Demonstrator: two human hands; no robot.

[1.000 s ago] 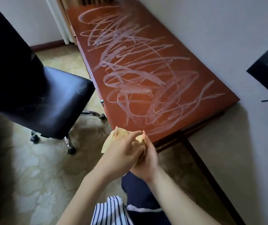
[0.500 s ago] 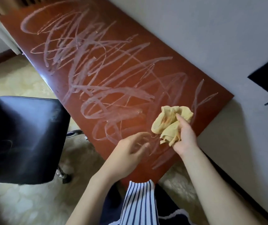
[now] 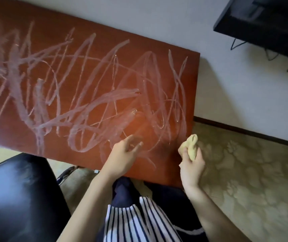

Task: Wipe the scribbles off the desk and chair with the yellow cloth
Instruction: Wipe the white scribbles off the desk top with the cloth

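Note:
The red-brown desk (image 3: 35,140) fills the upper left, its top covered in pale white scribbles (image 3: 91,95). My right hand (image 3: 191,165) grips the bunched yellow cloth (image 3: 191,145) at the desk's right front corner. My left hand (image 3: 122,154) hovers over the desk's front edge with fingers loosely spread, holding nothing. The black chair (image 3: 17,194) sits at the lower left, its seat partly under the desk edge; whether scribbles mark it cannot be told.
A white wall runs behind the desk. A black screen (image 3: 265,21) with dangling cables hangs at the upper right. Patterned beige carpet (image 3: 244,172) lies to the right of the desk. My striped top and dark trousers show at the bottom.
The cloth went from both hands to my right hand alone, which moved right to the desk's corner. My left hand let go and spread open. I stepped closer over the desk.

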